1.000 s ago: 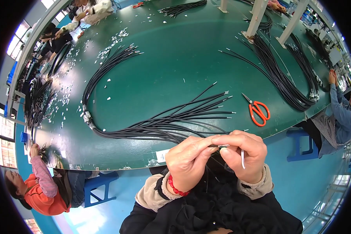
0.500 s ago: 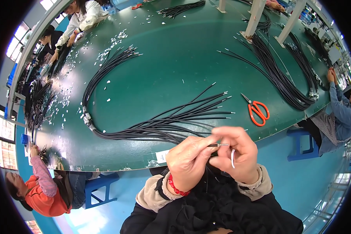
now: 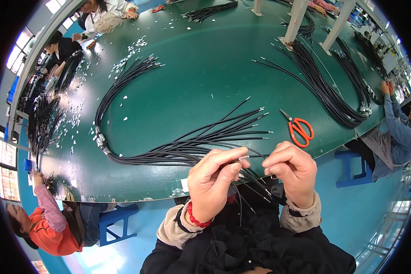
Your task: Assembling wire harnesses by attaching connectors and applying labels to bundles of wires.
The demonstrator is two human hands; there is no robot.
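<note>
You have one thin black cable [image 3: 249, 180] pinched at its tip between the thumb and forefinger of your left hand [image 3: 214, 180], held just off the near edge of the green table [image 3: 201, 77]. The small pale piece at the pinch is too tiny to make out. Your right hand [image 3: 291, 170] is curled close beside it, fingertips pressed together; whether they grip anything is hidden behind your knuckles. More cable ends hang below your hands and vanish against your dark clothing. The rest of the cable bundle [image 3: 169, 148] loops across the table behind your hands. Orange scissors [image 3: 299, 129] lie near your right hand. Another person's blue sleeve [image 3: 395, 123] is cut off at the right rim.
</note>
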